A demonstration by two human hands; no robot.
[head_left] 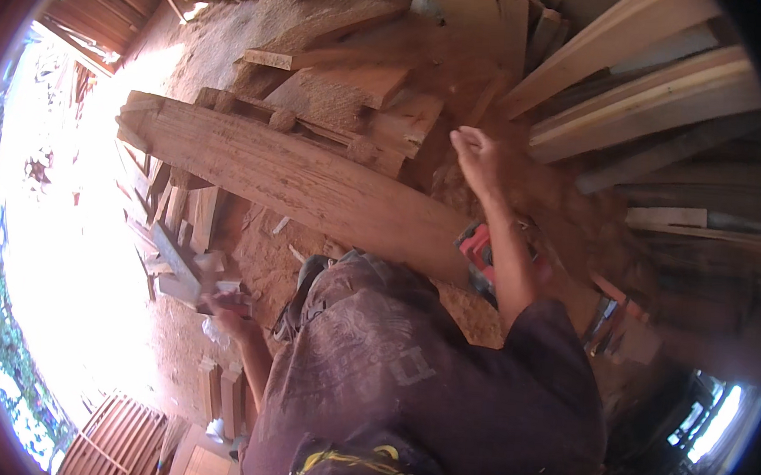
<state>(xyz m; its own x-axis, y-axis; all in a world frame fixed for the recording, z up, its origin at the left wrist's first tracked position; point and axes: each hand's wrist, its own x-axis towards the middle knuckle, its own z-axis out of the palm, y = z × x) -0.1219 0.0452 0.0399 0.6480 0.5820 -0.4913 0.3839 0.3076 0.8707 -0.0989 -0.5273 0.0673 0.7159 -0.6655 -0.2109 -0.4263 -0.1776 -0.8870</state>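
Note:
A long, broad wooden plank (306,176) lies slantwise in front of me. Beyond its far edge, my right hand (477,159) is raised with the fingers curled in; whether anything small is between them is hidden. Under my right forearm, a red and black power tool (481,254) rests on the plank, partly covered by the arm. My left hand (233,313) is low at the left, blurred, its fingers closed at the near end of a flat grey tapered piece (173,255). What exactly it grips I cannot make out.
Sawdust-covered timber blocks (342,87) are stacked behind the plank. Long boards (650,102) lean at the right. Offcuts (199,213) lie under the plank's left end. Slatted wooden frames (115,439) stand at the lower left, and bright daylight comes in there.

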